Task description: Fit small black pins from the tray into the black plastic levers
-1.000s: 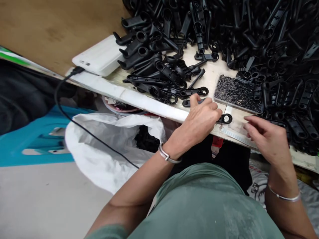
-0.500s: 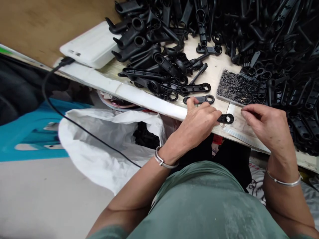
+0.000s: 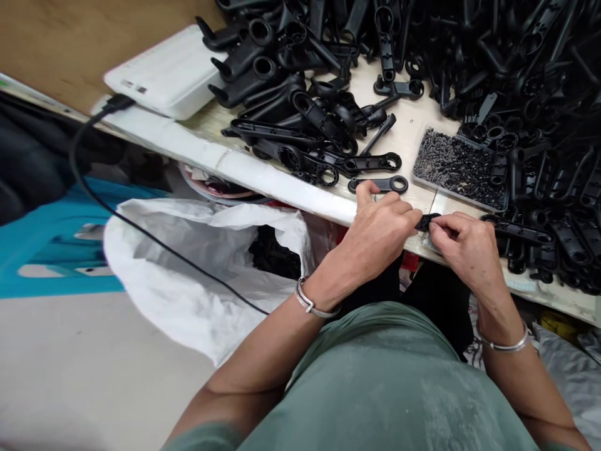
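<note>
My left hand (image 3: 380,228) is closed around a black plastic lever piece (image 3: 426,221) at the table's front edge; only the piece's ringed end shows past my fingers. My right hand (image 3: 464,247) pinches that same end from the right, fingers pressed together on it. What the right fingertips hold, if anything else, is hidden. Just beyond my left thumb lies a loose black lever (image 3: 379,184) with a ring at its right end. A shallow clear tray of small black screws (image 3: 457,166) sits behind my hands.
A big heap of black plastic levers (image 3: 469,56) covers the table's back and right. A white box (image 3: 164,75) with a black cable (image 3: 141,232) sits at the left corner. Below the table edge hangs a white plastic bag (image 3: 197,275) holding black parts. A blue stool (image 3: 56,250) stands left.
My right hand moved left from beside the tray and closed onto the ringed end of the piece in my left hand. The left hand stayed nearly still.
</note>
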Tool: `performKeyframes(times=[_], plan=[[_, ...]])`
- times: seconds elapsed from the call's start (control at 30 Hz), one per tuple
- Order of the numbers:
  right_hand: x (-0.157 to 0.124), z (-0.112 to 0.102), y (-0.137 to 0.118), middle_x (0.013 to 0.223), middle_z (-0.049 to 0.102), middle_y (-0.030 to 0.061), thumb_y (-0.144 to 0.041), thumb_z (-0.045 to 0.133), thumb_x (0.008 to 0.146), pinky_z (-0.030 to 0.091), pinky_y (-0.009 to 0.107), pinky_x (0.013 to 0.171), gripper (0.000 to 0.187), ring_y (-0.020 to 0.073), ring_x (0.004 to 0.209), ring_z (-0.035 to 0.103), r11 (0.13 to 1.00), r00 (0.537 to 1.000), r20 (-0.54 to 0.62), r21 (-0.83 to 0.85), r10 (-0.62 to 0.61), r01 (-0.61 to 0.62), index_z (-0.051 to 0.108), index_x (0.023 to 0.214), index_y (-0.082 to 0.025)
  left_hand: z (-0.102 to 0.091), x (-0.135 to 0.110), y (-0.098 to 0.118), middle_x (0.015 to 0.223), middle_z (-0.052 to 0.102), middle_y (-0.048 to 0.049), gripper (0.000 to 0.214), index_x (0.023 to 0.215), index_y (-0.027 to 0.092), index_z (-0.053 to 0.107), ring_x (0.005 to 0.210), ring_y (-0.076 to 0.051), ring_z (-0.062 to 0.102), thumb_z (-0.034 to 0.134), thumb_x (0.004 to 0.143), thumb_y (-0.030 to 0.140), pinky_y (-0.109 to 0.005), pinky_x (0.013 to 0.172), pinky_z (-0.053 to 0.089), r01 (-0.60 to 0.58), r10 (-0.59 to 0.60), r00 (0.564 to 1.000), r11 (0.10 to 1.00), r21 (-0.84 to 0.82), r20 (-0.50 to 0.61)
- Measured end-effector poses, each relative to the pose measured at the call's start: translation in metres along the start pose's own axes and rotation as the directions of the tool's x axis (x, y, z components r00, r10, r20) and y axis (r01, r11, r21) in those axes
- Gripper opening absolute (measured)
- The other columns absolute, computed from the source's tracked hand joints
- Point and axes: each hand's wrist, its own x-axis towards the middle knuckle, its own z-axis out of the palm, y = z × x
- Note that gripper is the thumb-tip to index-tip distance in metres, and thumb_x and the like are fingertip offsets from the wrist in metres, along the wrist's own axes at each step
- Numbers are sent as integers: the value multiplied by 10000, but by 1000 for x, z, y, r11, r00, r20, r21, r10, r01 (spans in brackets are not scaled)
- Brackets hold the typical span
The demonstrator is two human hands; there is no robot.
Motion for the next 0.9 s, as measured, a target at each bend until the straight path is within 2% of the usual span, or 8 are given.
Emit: performKeyframes(times=[0.13,0.37,0.6,0.9], plan=[[-1,-3,5,669,666,31,-216,553,851,392,279,609,228,142,601,577,997,997,35,-6,-72,72,726,707,-182,2,0,0,813,727,-29,136,865,170,668,849,-223,612,558,937,134,-506,937,328,13,-13,1000,1000,-8,-21],[5,-21,16,762,715,26,-222,558,853,395,278,616,213,142,645,611,982,955,229,22,-187,187,764,804,-200,2,1,0,851,753,-27,106,900,185,706,878,-234,625,605,931,185,-526,948,316,19,-19,1000,999,-47,7],[8,-25,18,765,721,27,-217,552,877,422,282,641,228,150,682,638,978,945,249,65,-210,200,773,826,-194,2,1,-2,863,761,-26,116,894,190,710,872,-222,630,603,937,201,-510,955,305,10,-9,1000,998,-59,3],[2,-21,23,863,757,43,-247,562,906,466,280,692,237,166,737,686,985,959,235,99,-160,140,793,924,-200,0,2,-1,879,766,-35,111,883,187,715,885,-225,628,613,925,199,-511,966,295,35,-33,999,997,-71,37]])
